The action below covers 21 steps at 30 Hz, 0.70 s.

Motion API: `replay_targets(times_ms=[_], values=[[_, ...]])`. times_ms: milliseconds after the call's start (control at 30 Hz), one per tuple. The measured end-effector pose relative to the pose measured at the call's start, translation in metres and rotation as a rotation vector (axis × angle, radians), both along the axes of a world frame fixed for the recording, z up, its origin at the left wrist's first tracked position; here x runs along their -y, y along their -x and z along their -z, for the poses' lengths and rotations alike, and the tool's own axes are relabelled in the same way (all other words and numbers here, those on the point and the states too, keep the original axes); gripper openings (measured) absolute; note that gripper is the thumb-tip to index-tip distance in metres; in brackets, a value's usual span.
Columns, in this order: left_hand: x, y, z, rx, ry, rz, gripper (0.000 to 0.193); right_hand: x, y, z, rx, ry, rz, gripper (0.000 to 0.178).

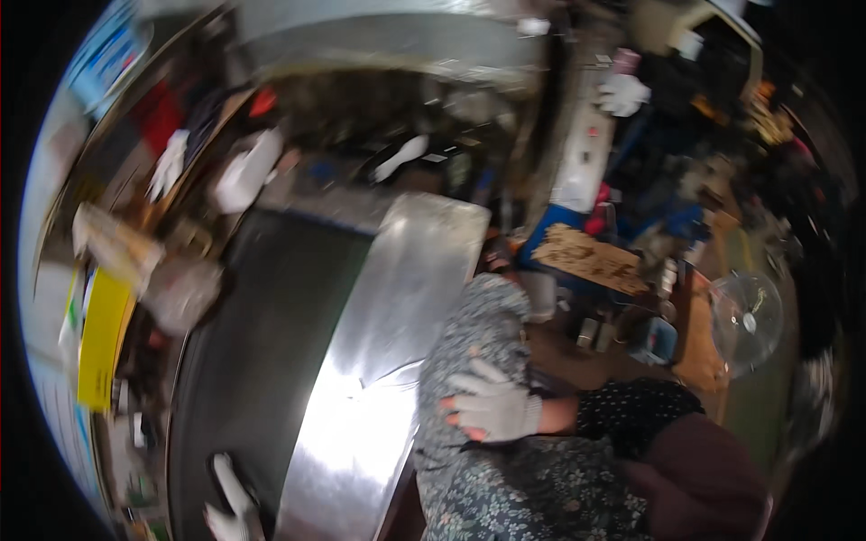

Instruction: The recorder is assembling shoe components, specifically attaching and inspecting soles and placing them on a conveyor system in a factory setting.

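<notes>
Past metal edge (431, 307), right hand (492, 411) on floral cloth (528, 491); left hand (231, 523) over belt (262, 334).

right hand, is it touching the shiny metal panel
Apart. The head view shows a strip of flowered cloth between the right hand, fingers spread, and the near edge of the shiny metal panel.

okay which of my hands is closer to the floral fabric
Right. Your right hand lies on the floral fabric; your left hand is away from it, across the shiny metal panel, at the dark flat surface.
</notes>
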<state>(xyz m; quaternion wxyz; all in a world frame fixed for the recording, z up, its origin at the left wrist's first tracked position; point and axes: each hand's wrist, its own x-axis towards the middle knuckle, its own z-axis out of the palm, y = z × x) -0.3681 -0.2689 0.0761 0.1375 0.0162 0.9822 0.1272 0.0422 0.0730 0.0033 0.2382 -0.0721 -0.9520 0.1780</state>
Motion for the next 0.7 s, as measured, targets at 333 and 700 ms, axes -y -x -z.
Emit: replay_targets(times_ms=[333,700], values=[[0.019,0.037,0.121,0.003,-0.459,0.075,0.05,0.006,0.0,0.028,-0.224,0.018,-0.013,0.019],[-0.151,-0.113,0.056,0.247,-1.048,0.293,0.04,-0.045,0.014,-0.063,-0.128,0.957,0.101,0.052]])
